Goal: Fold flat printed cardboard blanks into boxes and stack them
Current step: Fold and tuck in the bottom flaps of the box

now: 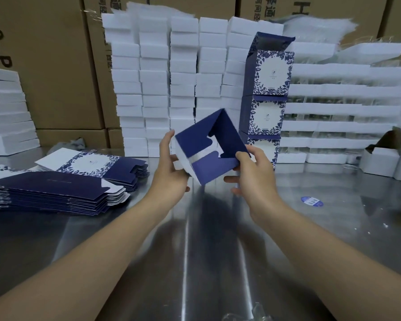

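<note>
The left hand [171, 164] grips the left side of a half-formed blue box [206, 147], and the right hand [252, 172] pinches its right corner, thumb on the near face. The two hands are apart, with the box held between them above the metal table [195, 239]. The box is tilted on a corner, its end turned toward the camera. The notched dark-blue flaps there are folded in but do not meet, and the gap between them shows only white inner card. Just behind the right hand stands a column of three finished boxes [267, 103], blue and white with a leaf-pattern border. The topmost has its lid flap standing up, and its inside is hidden from this angle. To the left, two piles of flat blanks lie on the table: a nearer pile [56, 191] with the plain blue side up, and a farther pile [93, 162] showing the printed panel. Rows of stacked white foam blocks [158, 77] rise behind, with brown cartons [56, 66] beyond them. At the far right sit small white cartons [380, 159] with their flaps open; what they hold cannot be made out. A round blue sticker [311, 201] lies on the table near them.
</note>
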